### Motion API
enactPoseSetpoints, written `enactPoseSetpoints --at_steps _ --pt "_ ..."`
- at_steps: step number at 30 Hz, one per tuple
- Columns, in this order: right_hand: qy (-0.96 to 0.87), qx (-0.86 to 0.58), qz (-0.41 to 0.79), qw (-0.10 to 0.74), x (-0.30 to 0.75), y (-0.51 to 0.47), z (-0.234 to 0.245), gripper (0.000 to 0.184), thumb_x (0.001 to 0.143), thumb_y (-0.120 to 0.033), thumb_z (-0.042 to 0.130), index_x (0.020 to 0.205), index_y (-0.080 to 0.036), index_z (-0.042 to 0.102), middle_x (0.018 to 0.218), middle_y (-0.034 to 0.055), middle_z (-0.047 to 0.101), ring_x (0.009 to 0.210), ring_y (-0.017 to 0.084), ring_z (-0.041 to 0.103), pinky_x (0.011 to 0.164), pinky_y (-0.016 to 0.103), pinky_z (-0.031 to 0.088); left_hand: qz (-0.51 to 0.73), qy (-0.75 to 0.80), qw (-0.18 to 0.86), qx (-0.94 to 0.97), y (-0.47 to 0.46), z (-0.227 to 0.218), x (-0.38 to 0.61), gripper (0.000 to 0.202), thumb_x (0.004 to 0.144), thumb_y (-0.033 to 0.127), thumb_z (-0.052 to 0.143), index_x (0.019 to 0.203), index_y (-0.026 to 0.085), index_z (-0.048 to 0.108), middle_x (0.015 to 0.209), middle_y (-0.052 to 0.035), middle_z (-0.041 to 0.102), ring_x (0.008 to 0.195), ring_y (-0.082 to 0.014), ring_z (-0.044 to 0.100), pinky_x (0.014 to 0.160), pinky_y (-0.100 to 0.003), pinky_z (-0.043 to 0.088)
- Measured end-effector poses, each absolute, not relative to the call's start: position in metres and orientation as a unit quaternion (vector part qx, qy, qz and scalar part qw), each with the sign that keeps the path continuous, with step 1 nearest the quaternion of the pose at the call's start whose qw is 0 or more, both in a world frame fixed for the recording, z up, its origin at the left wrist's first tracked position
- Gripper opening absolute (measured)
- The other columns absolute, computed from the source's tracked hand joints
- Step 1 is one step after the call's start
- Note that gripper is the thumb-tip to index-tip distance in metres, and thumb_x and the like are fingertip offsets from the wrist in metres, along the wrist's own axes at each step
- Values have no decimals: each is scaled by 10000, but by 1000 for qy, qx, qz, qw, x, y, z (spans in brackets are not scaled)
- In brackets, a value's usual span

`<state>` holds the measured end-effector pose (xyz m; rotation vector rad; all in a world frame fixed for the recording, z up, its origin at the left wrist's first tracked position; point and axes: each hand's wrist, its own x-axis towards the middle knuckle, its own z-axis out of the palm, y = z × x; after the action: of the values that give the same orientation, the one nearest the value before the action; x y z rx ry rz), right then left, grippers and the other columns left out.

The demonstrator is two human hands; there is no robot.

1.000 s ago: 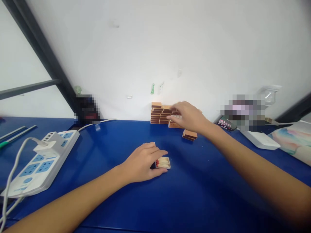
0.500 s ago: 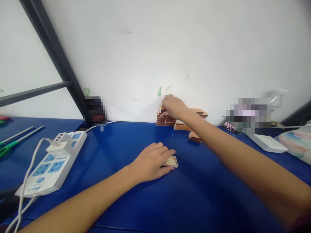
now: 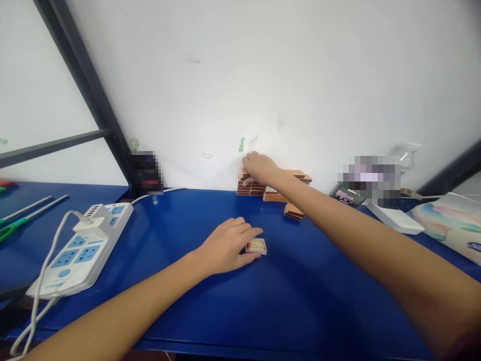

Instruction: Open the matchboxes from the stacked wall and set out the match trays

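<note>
My left hand [image 3: 225, 245] rests on the blue table [image 3: 300, 301], its fingers closed round an open matchbox tray [image 3: 257, 246] full of matches. My right hand [image 3: 260, 168] reaches to the wall and lies on top of the left end of a stack of brown matchboxes [image 3: 250, 188]. Its fingers curl over the top box, with the thumb against the stack's front. Whether they grip a box I cannot tell. More boxes [image 3: 300, 175] extend the stack to the right, and a single matchbox [image 3: 293, 211] lies loose in front of it.
A white power strip [image 3: 80, 248] with a plug and cable lies at the left. Green-handled scissors [image 3: 15, 228] sit at the far left. A phone [image 3: 346, 195], a white flat box [image 3: 394, 218] and a tissue pack [image 3: 451, 225] lie at the right.
My right hand moved from the middle of the matchbox stack to its left end and settled on top. My left hand stayed on the tray of matches.
</note>
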<state>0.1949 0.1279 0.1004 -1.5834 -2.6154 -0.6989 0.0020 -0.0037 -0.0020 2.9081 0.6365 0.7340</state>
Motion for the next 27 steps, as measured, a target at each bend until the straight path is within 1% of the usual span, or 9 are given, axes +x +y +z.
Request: enactPoseSetpoints --at_steps 3,6,8,11,13,16,19,23,27 --pt "-836 -502 -220 5 193 125 102 442 845 -365 851 1088 -82 614 1098 213 681 936 291 594 742 342 416 243 210 35 947 -2 -2 1 490 941 375 730 1359 152 605 1030 -68 725 955 -247 632 901 -406 538" --pt "-846 -490 -208 19 200 118 108 374 899 -403 794 1040 -132 579 1035 158 674 860 251 580 705 326 396 246 213 26 945 -1 -1 0 506 933 386 741 1359 149 603 1025 -67 729 952 -249 632 885 -407 540" --pt "-855 -486 -173 60 212 105 107 373 918 -467 759 991 -174 541 968 111 656 781 221 554 655 314 372 263 219 10 940 -1 2 0 496 949 406 721 1357 149 602 1059 -79 733 970 -256 632 879 -415 537" --pt "-864 -478 -100 126 233 76 89 467 866 -571 779 935 -217 482 892 63 625 741 212 540 637 312 362 319 250 -23 914 1 8 -2 429 999 426 648 1331 156 611 1098 -94 734 972 -258 627 868 -428 526" --pt "-870 -475 -62 115 246 54 68 508 809 -577 828 904 -227 472 902 67 628 774 228 569 656 313 381 359 267 -41 893 3 11 -3 385 1009 402 631 1313 165 617 1072 -86 739 950 -252 629 853 -426 523" --pt "-865 -494 -21 88 261 26 35 469 804 -534 845 894 -222 507 976 100 657 867 265 626 690 325 423 384 275 -51 880 5 11 -3 350 1006 355 631 1306 176 620 1041 -72 744 942 -246 642 844 -417 524" --pt "-855 -506 2 115 275 12 17 400 834 -515 821 926 -219 569 1007 104 672 911 280 644 730 350 465 362 271 -55 890 6 10 -2 342 1006 336 623 1307 174 622 1037 -77 747 939 -245 646 835 -412 521" --pt "-851 -495 72 159 293 6 16 369 856 -502 800 1051 -228 647 1036 89 689 918 269 654 764 379 509 355 275 -50 892 6 12 -2 313 1000 333 635 1265 165 648 1049 -83 754 945 -242 648 832 -411 521" --pt "-854 -472 68 209 294 -1 19 343 902 -466 763 1131 -232 658 1114 103 681 973 266 655 819 400 530 362 271 -38 891 5 13 0 307 984 342 670 1241 174 657 1063 -84 757 954 -238 654 850 -414 530"
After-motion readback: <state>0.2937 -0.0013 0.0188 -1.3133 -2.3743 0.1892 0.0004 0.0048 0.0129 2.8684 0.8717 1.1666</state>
